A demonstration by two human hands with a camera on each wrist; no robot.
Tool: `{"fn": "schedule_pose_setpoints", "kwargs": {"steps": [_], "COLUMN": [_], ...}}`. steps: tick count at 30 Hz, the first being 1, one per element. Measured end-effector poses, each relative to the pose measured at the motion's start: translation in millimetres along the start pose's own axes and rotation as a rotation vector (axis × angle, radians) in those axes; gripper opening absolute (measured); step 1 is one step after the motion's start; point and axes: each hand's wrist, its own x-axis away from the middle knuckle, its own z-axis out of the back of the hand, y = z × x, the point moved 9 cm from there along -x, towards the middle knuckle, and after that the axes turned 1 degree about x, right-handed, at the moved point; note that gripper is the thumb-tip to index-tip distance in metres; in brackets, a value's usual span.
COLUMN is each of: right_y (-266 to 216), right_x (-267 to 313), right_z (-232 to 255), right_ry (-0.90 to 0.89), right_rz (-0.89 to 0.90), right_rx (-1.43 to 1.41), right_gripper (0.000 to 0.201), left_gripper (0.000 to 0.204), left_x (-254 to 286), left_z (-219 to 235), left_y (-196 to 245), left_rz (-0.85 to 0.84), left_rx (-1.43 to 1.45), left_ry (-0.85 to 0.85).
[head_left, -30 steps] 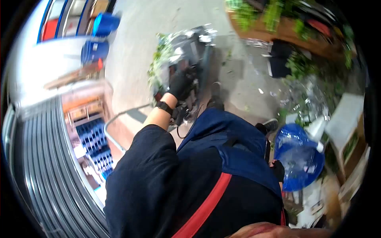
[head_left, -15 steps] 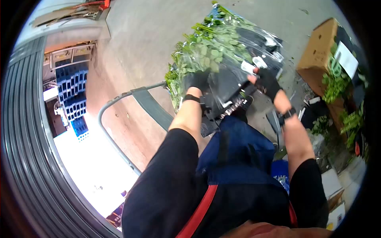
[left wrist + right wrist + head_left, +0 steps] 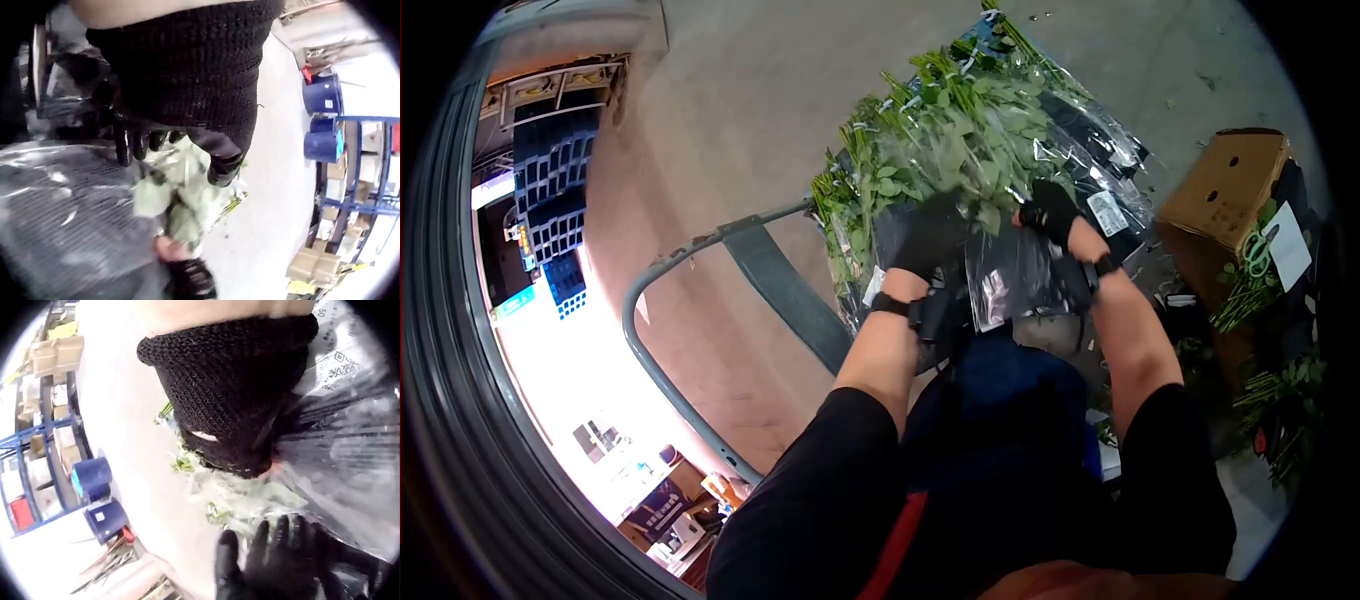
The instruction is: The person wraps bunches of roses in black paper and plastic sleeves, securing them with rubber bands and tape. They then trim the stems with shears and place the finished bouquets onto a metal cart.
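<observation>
Bunches of leafy green stems (image 3: 960,110) in clear plastic sleeves lie piled on a cart, their stem ends pointing away from the person. Both hands wear black gloves and are at the nearest sleeved bunch (image 3: 1000,275), whose lower part looks dark through the film. My left hand (image 3: 932,238) rests on its left side, fingers extended and spread in the right wrist view. At its right edge, by the leaves, my right hand (image 3: 1050,212) grips the plastic with bent fingers and a bare fingertip (image 3: 172,249) showing. Most of the right fingers are hidden behind the glove back.
The cart's grey tubular handle (image 3: 645,285) curves out to the left. A cardboard box (image 3: 1225,190) stands at right, near green-handled scissors (image 3: 1257,252) and loose greenery. Ribbed dark shutter (image 3: 445,330) borders the left. Blue tubs (image 3: 106,519) and shelving stand farther off.
The right hand has come from the person's right side to the sleeved bunches, joining the left. The view has turned from the room onto the pile, and a sleeved bunch now lies between both hands.
</observation>
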Motion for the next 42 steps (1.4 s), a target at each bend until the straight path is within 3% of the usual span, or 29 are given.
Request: {"fn": "schedule_pose_setpoints", "kwargs": {"steps": [2, 3, 5, 7, 8, 10, 12, 14, 15, 16, 17, 18, 20, 22, 25, 27, 28, 29, 30, 31, 32, 34, 36, 37, 38, 39, 40, 41, 42], "right_y": [-37, -49, -68, -90, -109, -150, -155, -146, -142, -160, -183, -213, -218, -188, -167, -161, -146, -133, -79, -49, -6, 29, 62, 59, 56, 54, 37, 59, 92], "right_x": [60, 89, 140, 187, 210, 251, 279, 304, 316, 341, 366, 384, 396, 412, 470, 512, 534, 570, 593, 630, 654, 691, 724, 741, 766, 791, 814, 828, 848], "right_z": [24, 31, 34, 32, 33, 36, 30, 41, 51, 98, 132, 163, 167, 145, 127, 119, 100, 72, 27, 4, -22, -46, -61, -41, -19, 2, 29, 36, 21], "right_ry": [0.200, 0.211, 0.275, 0.322, 0.318, 0.360, 0.253, 0.151, 0.103, 0.425, 0.665, 0.765, 0.711, 0.543, 0.630, 0.601, 0.553, 0.581, 0.386, 0.435, 0.324, 0.290, 0.353, 0.417, 0.610, 0.749, 0.893, 0.788, 0.899], "right_rz": [0.159, 0.181, 0.279, 0.348, 0.340, 0.325, 0.241, 0.228, 0.213, 0.369, 0.467, 0.491, 0.520, 0.441, 0.432, 0.355, 0.272, 0.306, 0.175, 0.133, -0.106, -0.298, -0.441, -0.473, -0.375, -0.370, -0.349, -0.593, -0.461], "right_rx": [0.058, 0.010, -0.025, 0.055, 0.121, 0.301, 0.321, 0.308, 0.299, 0.106, 0.239, 0.262, 0.305, 0.183, 0.279, 0.409, 0.603, 0.733, 0.668, 0.598, 0.623, 0.540, 0.418, 0.445, 0.302, 0.192, 0.313, 0.439, 0.604], "right_gripper": [0.051, 0.052, 0.054, 0.054, 0.054, 0.055, 0.048, 0.045, 0.045, 0.044, 0.042, 0.038, 0.041, 0.042, 0.023, 0.013, 0.009, 0.007, 0.011, 0.016, 0.017, 0.016, 0.016, 0.015, 0.012, 0.010, 0.010, 0.016, 0.022], "left_gripper": [0.034, 0.037, 0.044, 0.053, 0.046, 0.039, 0.025, 0.023, 0.024, 0.024, 0.024, 0.024, 0.025, 0.026, 0.029, 0.030, 0.031, 0.031, 0.032, 0.032, 0.031, 0.029, 0.030, 0.029, 0.029, 0.017, 0.013, 0.012, 0.016], "left_x": [-10, -17, -47, -57, -56, -51, -39, -19, -4, 13, 30, 47, 74, 93, 119, 133, 142, 154, 172, 161, 180, 235, 215, 220, 228, 235, 233, 231, 230], "left_z": [52, 79, 106, 118, 113, 103, 97, 82, 69, 54, 36, 19, -6, -22, -44, -55, -60, -62, -67, -64, -76, -113, -143, -148, -152, -143, -145, -147, -149], "left_y": [23, 29, 12, 115, 117, 180, 229, 276, 308, 333, 352, 371, 406, 435, 466, 492, 504, 518, 531, 532, 549, 571, 557, 562, 563, 568, 569, 569, 567], "left_rz": [-0.174, -0.228, 0.072, 0.210, 0.507, 0.261, -0.092, -0.335, -0.395, -0.409, -0.351, -0.311, -0.294, -0.310, -0.343, -0.591, -0.708, -0.905, -1.092, -0.916, -1.057, -1.328, -0.830, -0.949, -1.061, -1.121, -0.949, -0.724, -0.490], "left_rx": [-0.149, -0.185, 0.226, 0.660, 0.603, 0.559, 0.314, 0.156, 0.127, 0.156, 0.235, 0.283, 0.308, 0.305, 0.345, 0.139, 0.039, -0.243, -0.525, -0.334, -0.373, -0.460, 0.022, -0.112, -0.248, -0.040, 0.232, 0.578, 0.874], "left_ry": [0.146, 0.191, 0.123, 0.167, 0.002, 0.097, 0.226, 0.261, 0.227, 0.182, 0.120, 0.072, 0.001, -0.063, -0.187, -0.099, -0.034, 0.117, 0.274, 0.092, 0.127, 0.176, -0.188, -0.155, -0.126, -0.202, -0.421, -0.616, -0.722]}}
